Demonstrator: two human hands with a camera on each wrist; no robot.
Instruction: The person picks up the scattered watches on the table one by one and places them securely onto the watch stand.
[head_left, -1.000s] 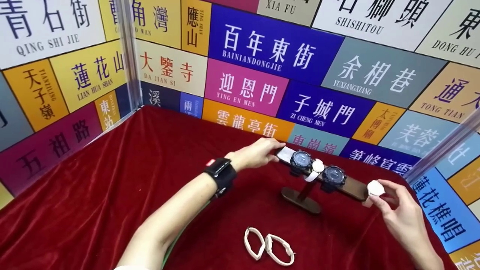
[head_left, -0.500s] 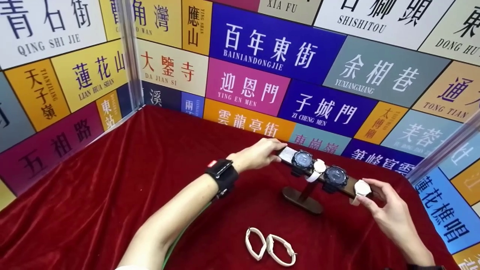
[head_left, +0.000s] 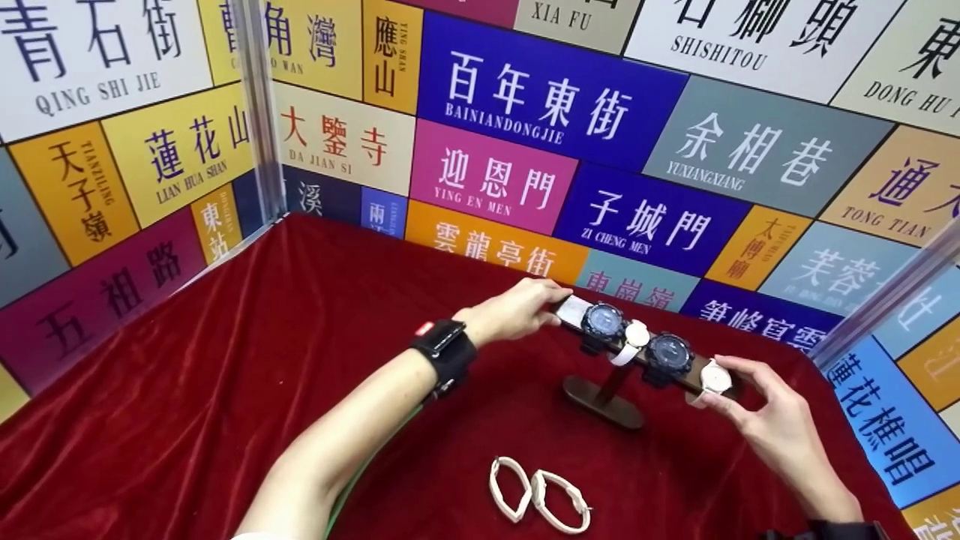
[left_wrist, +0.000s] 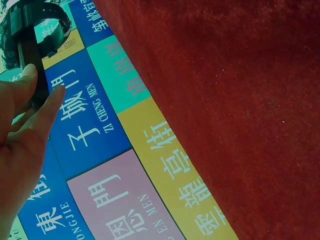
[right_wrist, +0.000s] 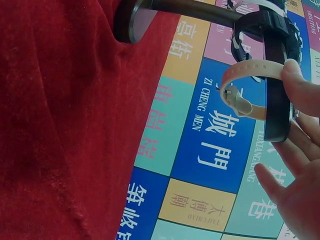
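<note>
My left hand (head_left: pixel 514 311) grips the left end of a dark T-shaped watch stand (head_left: pixel 602 403), thumb and fingers round its bar (left_wrist: pixel 31 55). At the bar's right end, my right hand (head_left: pixel 780 424) pinches a white-faced watch (head_left: pixel 716 377) between thumb and fingers. The right wrist view shows its pale strap (right_wrist: pixel 245 67) buckled in a loop around the bar. Farther along the bar sit two black watches (head_left: pixel 669 352) with a small white watch (head_left: pixel 637 333) between them.
Two pale looped watches (head_left: pixel 560 501) lie on the red velvet cloth (head_left: pixel 300 345) in front of the stand. Panels with colourful place-name signs (head_left: pixel 491 172) rise close behind the table. A black band (head_left: pixel 444 352) is strapped on the left wrist.
My right hand has slid the white-faced watch leftward, from beyond the bar's right end onto the bar. The left hand stays on the bar's left end.
</note>
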